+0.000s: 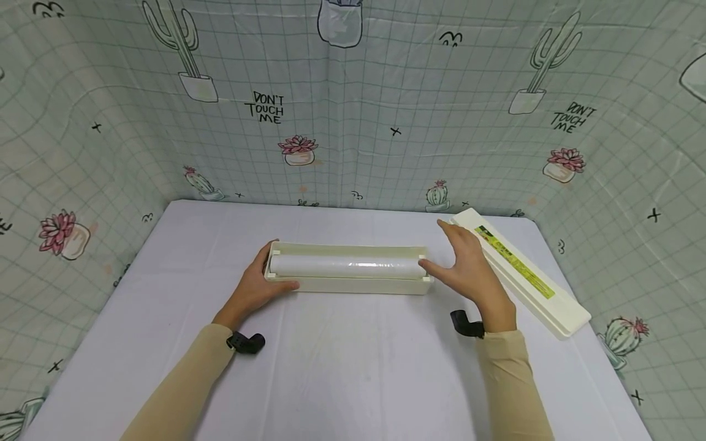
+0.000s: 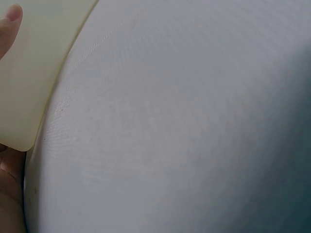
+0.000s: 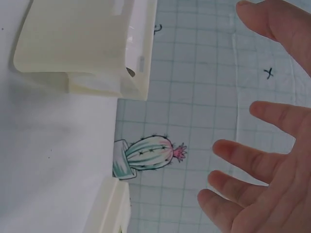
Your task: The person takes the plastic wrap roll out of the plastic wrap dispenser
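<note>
A long cream plastic box (image 1: 353, 286) lies crosswise on the white table with its top uncovered. Inside it is a white roll of plastic wrap (image 1: 353, 266). My left hand (image 1: 261, 278) grips the box's left end, thumb on the front wall and the other fingers round the end. In the left wrist view that thumb (image 2: 8, 29) lies against the box's smooth side. By the right end, my right hand (image 1: 469, 266) is spread, its thumb overlapping the box corner in the head view. The right wrist view has its fingers (image 3: 252, 158) apart, holding nothing.
A long cream lid (image 1: 518, 272) with a yellow-green label lies slanted at the table's right side, just beyond my right hand. White cloth covers the table (image 1: 342, 355). A grid-patterned curtain (image 1: 353, 92) with cactus drawings surrounds the back and sides.
</note>
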Tool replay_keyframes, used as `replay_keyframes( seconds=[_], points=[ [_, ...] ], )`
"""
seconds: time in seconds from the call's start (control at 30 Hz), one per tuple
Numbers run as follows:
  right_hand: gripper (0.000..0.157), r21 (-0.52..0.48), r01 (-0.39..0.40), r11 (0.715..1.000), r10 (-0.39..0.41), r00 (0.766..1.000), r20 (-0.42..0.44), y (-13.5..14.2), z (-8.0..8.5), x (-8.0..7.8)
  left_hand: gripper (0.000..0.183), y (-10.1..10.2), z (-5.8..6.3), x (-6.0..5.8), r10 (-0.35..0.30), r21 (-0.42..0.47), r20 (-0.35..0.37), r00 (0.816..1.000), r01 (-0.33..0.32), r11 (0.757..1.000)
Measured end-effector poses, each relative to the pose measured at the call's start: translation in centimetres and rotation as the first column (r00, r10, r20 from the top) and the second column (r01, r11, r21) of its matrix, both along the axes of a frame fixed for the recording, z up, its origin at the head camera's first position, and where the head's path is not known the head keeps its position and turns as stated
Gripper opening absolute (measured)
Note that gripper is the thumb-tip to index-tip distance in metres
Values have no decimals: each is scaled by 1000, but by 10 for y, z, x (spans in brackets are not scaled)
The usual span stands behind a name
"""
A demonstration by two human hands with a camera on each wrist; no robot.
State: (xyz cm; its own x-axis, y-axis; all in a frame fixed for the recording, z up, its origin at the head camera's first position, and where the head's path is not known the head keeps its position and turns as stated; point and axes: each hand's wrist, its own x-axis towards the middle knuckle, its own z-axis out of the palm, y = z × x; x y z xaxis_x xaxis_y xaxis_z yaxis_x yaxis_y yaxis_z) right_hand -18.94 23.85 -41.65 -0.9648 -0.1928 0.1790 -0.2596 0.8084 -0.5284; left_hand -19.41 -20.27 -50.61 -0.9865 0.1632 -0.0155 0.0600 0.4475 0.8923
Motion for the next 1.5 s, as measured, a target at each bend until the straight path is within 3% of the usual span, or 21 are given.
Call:
replay_keyframes(
  seconds=[0.13, 0.57, 1.07, 1.27, 1.5],
  points=[
    [91, 44, -33, 998, 31, 998, 53, -5, -3, -7, 115, 0, 0, 0, 1, -3, 0, 1000, -1, 1000],
    [85, 103, -113, 988, 101, 989, 111, -19, -13, -15, 116, 1, 1, -1, 7, -2, 15, 1000, -7, 1000],
    [70, 143, -145, 979, 134, 987, 85, -32, -21, -17, 115, 1, 3, 2, 0, 3, 8, 1000, 0, 1000],
    [57, 136, -184, 973, 161, 973, 163, -38, -22, -22, 114, 0, 0, 3, 10, 2, 10, 1000, -10, 1000],
    [53, 183, -213, 960, 166, 956, 242, -45, -20, -27, 115, 2, -2, 2, 16, -7, 4, 1000, -16, 1000]
  ],
)
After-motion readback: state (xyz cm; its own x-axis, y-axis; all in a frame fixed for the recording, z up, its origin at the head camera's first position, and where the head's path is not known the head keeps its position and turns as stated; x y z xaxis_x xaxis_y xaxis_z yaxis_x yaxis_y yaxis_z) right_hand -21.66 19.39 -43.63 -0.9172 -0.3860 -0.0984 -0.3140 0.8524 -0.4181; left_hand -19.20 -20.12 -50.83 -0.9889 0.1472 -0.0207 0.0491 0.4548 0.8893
